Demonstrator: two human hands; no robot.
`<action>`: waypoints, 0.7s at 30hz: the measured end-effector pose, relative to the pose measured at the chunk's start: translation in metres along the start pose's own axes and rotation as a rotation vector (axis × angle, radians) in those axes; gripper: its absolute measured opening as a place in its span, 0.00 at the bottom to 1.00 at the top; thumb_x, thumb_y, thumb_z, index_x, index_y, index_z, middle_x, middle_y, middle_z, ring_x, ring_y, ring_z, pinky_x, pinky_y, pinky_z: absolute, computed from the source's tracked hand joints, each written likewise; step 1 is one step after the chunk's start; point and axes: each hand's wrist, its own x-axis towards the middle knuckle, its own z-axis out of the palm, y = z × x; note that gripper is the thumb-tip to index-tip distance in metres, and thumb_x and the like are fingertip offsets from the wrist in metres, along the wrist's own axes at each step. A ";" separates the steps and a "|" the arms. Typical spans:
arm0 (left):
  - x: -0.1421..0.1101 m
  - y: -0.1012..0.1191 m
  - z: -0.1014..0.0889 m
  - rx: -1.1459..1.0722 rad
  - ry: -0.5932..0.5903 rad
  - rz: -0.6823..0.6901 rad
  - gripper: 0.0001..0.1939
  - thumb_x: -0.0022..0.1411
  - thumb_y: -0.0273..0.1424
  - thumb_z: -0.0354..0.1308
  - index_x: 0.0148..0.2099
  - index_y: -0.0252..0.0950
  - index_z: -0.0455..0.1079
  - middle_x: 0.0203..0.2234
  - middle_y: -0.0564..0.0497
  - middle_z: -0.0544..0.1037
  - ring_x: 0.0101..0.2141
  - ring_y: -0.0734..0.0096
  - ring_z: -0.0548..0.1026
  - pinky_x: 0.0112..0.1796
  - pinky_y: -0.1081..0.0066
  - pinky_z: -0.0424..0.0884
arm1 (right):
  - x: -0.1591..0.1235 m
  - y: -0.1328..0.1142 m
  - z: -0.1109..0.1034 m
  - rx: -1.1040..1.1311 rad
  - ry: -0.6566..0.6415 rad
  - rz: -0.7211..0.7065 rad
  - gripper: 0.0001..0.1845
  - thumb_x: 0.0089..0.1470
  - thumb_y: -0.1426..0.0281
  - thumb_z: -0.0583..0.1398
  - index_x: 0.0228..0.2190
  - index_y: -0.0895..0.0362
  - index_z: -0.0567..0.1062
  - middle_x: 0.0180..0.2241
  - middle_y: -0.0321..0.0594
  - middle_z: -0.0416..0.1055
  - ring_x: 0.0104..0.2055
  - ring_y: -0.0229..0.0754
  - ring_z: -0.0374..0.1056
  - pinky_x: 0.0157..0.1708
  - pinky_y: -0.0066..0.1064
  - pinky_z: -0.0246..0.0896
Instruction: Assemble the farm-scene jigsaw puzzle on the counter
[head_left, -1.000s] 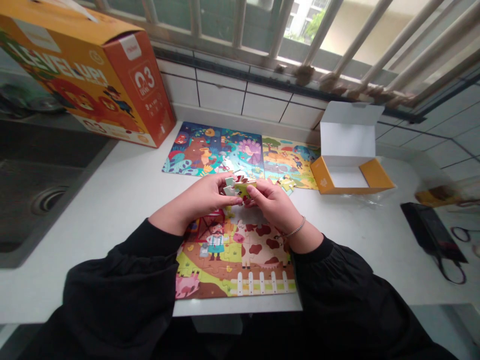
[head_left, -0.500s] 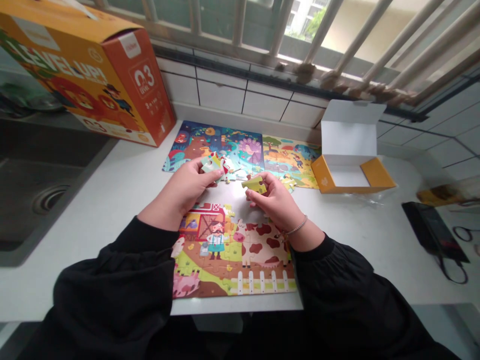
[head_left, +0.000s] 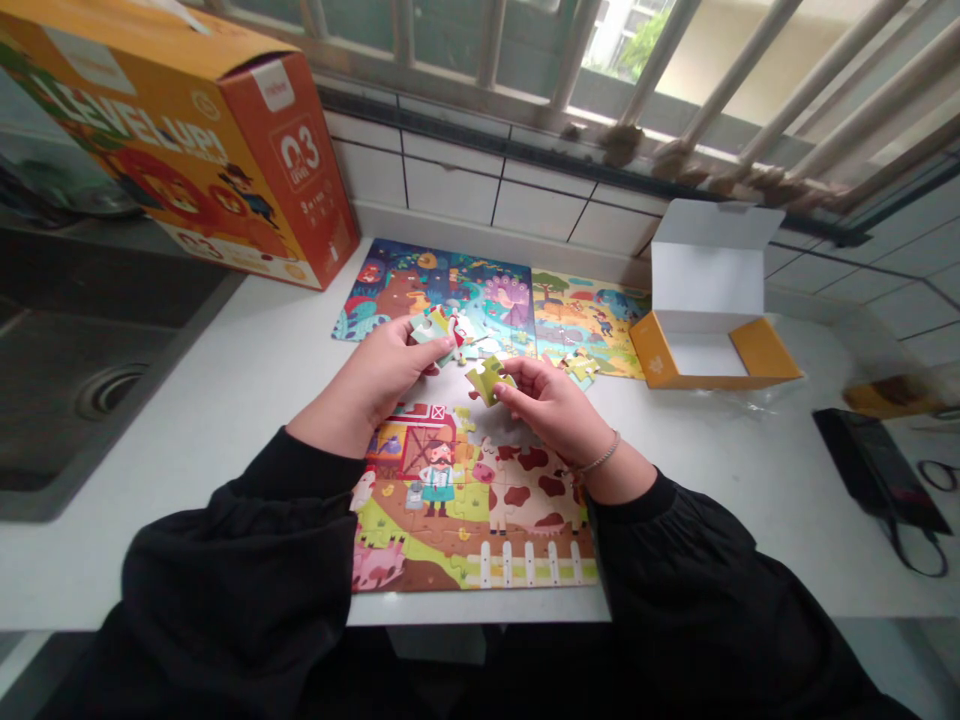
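Note:
In my left hand [head_left: 390, 362] are a few jigsaw pieces [head_left: 436, 330], pale green with red and white bits, pinched under the thumb. My right hand [head_left: 551, 400] grips a yellow-green puzzle piece [head_left: 487, 380] between thumb and fingers, held above the counter. Below both hands lies a partly joined farm puzzle [head_left: 465, 520] with a farmer, a spotted cow, a pig and a white fence; its upper edge is uneven. Loose puzzle pieces [head_left: 581, 368] lie beyond my right hand, and others are partly hidden behind my left.
Behind my hands lie a dark blue forest puzzle [head_left: 405, 280] and a yellow savanna puzzle [head_left: 577, 310]. An orange box [head_left: 285, 180] stands back left beside the sink [head_left: 45, 400]. An open box [head_left: 709, 350] sits back right, with a black device [head_left: 874, 465] nearer on the right.
The piece in my right hand has turned and shifted slightly left, toward the pieces in my left hand. My left hand keeps its hold; the whole view has shifted a little.

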 end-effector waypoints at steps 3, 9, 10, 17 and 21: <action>-0.001 0.003 0.000 -0.008 -0.001 -0.005 0.24 0.55 0.44 0.76 0.46 0.35 0.77 0.33 0.49 0.79 0.27 0.73 0.72 0.29 0.72 0.66 | 0.000 0.003 0.001 0.050 -0.006 -0.025 0.19 0.63 0.56 0.67 0.48 0.54 0.75 0.38 0.36 0.76 0.33 0.36 0.67 0.30 0.29 0.64; -0.001 0.002 -0.001 -0.003 -0.011 0.015 0.23 0.55 0.45 0.76 0.45 0.35 0.76 0.33 0.49 0.79 0.28 0.73 0.72 0.30 0.72 0.66 | -0.003 -0.004 -0.001 -0.073 0.021 0.030 0.17 0.64 0.56 0.66 0.45 0.55 0.78 0.31 0.35 0.76 0.28 0.36 0.66 0.28 0.30 0.61; -0.001 0.001 -0.001 0.016 -0.012 0.012 0.23 0.55 0.45 0.76 0.44 0.35 0.76 0.32 0.49 0.78 0.28 0.72 0.72 0.30 0.72 0.66 | -0.003 -0.006 -0.002 -0.103 0.026 0.018 0.16 0.65 0.56 0.65 0.43 0.55 0.79 0.30 0.36 0.76 0.29 0.36 0.67 0.30 0.30 0.62; -0.002 0.002 0.001 0.125 -0.037 0.033 0.21 0.56 0.45 0.74 0.42 0.35 0.76 0.32 0.48 0.80 0.28 0.68 0.74 0.30 0.70 0.67 | -0.005 -0.010 0.000 -0.313 -0.044 -0.061 0.12 0.66 0.59 0.65 0.43 0.55 0.80 0.30 0.35 0.74 0.29 0.37 0.66 0.31 0.31 0.62; -0.001 0.000 0.001 0.178 -0.063 0.060 0.20 0.57 0.45 0.73 0.43 0.36 0.76 0.33 0.48 0.80 0.29 0.67 0.75 0.30 0.69 0.68 | -0.005 -0.004 0.001 -0.204 -0.069 -0.031 0.20 0.60 0.58 0.71 0.49 0.54 0.77 0.28 0.30 0.71 0.28 0.36 0.65 0.29 0.29 0.61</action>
